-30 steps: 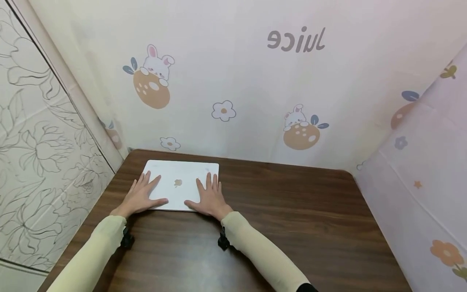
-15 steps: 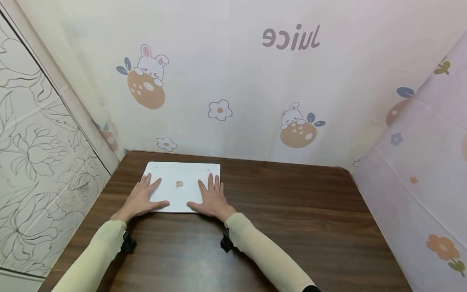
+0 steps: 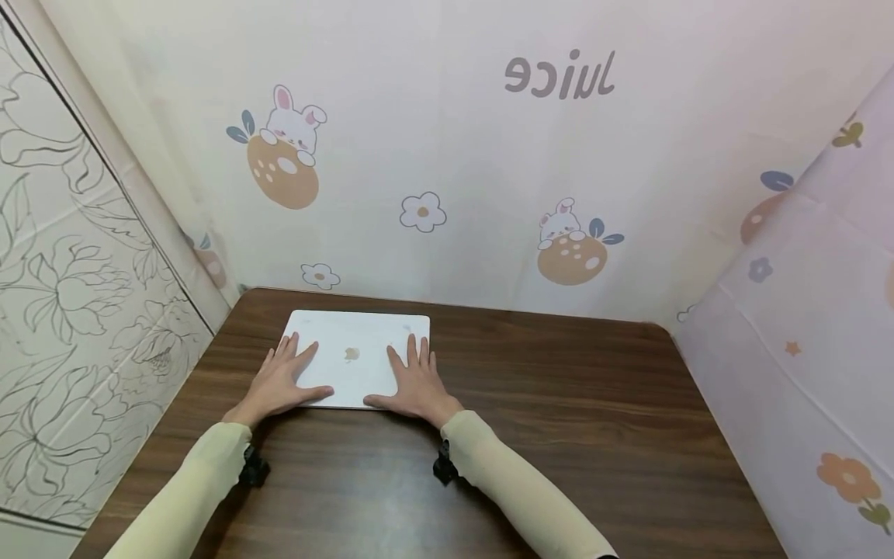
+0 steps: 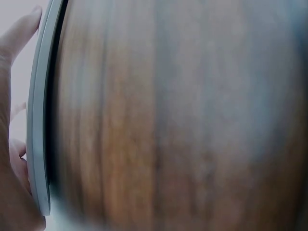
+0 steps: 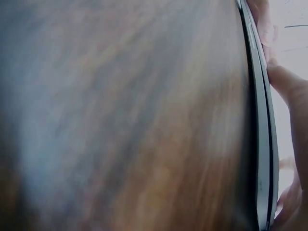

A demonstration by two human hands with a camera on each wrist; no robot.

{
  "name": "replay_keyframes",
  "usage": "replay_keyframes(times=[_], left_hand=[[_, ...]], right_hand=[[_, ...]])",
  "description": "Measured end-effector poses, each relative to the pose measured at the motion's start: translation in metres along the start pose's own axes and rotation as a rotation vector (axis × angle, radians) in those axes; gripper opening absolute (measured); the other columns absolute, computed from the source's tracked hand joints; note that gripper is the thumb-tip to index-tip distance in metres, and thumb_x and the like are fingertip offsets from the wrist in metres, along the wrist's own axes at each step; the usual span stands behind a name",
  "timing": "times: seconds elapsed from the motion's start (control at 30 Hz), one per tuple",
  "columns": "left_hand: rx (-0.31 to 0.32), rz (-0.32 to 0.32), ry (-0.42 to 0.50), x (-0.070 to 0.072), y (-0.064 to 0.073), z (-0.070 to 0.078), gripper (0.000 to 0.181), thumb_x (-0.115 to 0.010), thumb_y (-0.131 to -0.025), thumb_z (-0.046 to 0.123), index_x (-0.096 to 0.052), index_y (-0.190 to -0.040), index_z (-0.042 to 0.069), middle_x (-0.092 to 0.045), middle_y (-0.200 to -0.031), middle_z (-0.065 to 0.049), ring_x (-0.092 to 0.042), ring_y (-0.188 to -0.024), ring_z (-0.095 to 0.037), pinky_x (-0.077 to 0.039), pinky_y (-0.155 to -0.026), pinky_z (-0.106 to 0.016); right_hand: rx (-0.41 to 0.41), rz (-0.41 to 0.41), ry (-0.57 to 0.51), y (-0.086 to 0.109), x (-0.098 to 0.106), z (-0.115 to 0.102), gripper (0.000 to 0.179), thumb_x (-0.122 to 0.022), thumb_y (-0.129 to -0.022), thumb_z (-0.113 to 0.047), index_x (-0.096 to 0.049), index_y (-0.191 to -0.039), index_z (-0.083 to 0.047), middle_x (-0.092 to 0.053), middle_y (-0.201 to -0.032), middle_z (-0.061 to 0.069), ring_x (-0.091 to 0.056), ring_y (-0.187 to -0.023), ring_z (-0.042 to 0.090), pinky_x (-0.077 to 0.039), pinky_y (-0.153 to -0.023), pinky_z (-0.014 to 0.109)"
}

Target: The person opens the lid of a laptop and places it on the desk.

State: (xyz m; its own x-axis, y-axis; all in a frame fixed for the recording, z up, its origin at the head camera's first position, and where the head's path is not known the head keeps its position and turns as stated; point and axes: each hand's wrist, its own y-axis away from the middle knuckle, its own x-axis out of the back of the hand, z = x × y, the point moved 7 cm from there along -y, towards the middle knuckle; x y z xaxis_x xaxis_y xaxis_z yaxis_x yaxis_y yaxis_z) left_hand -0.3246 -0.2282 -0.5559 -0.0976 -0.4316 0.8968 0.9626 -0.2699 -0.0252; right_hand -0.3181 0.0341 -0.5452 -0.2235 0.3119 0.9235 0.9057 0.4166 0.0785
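Observation:
A closed silver laptop [image 3: 352, 373] with a fruit-shaped logo on its lid lies flat near the back left of the table. My left hand [image 3: 279, 382] rests on the lid's left side, fingers spread and thumb along the front edge. On the right side, my right hand [image 3: 417, 386] lies the same way, fingers straight and thumb pointing inward. The left wrist view shows the laptop's edge [image 4: 39, 110] side-on, with the left hand [image 4: 12, 96] beyond it. In the right wrist view the laptop's thin edge [image 5: 262, 125] runs beside the right hand [image 5: 293, 110].
The dark wood-grain table [image 3: 559, 411] stretches to the right of the laptop and toward me. A white curtain [image 3: 475, 155] printed with rabbits and fruit hangs along the back edge. A flower-patterned panel [image 3: 84, 310] stands at the left.
The laptop has shifted slightly to the right on the table, with both hands still lying on it. The head view has moved a little.

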Motion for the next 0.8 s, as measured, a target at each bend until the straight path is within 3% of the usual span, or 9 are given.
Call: replay_keyframes(times=[0.37, 0.8], left_hand=[[-0.029, -0.018, -0.001, -0.006, -0.002, 0.015, 0.109, -0.073, -0.078, 0.074, -0.034, -0.162, 0.017, -0.007, -0.171, -0.027, -0.001, -0.157, -0.051, -0.002, -0.121, -0.072], [-0.039, -0.038, -0.013, -0.014, -0.002, 0.029, 0.101, -0.072, -0.078, 0.076, -0.039, -0.16, 0.026, -0.007, -0.172, -0.023, 0.002, -0.157, -0.052, 0.001, -0.12, -0.074]], right_hand=[[-0.028, -0.042, 0.029, 0.008, 0.002, 0.01, 0.112, -0.051, -0.082, -0.088, -0.019, -0.167, -0.023, 0.006, -0.172, 0.022, 0.009, -0.158, 0.047, -0.012, -0.127, 0.061], [0.013, -0.045, 0.063, 0.016, 0.005, 0.018, 0.102, -0.047, -0.085, -0.088, -0.021, -0.166, -0.031, 0.003, -0.173, 0.021, 0.009, -0.157, 0.051, -0.009, -0.125, 0.066]])
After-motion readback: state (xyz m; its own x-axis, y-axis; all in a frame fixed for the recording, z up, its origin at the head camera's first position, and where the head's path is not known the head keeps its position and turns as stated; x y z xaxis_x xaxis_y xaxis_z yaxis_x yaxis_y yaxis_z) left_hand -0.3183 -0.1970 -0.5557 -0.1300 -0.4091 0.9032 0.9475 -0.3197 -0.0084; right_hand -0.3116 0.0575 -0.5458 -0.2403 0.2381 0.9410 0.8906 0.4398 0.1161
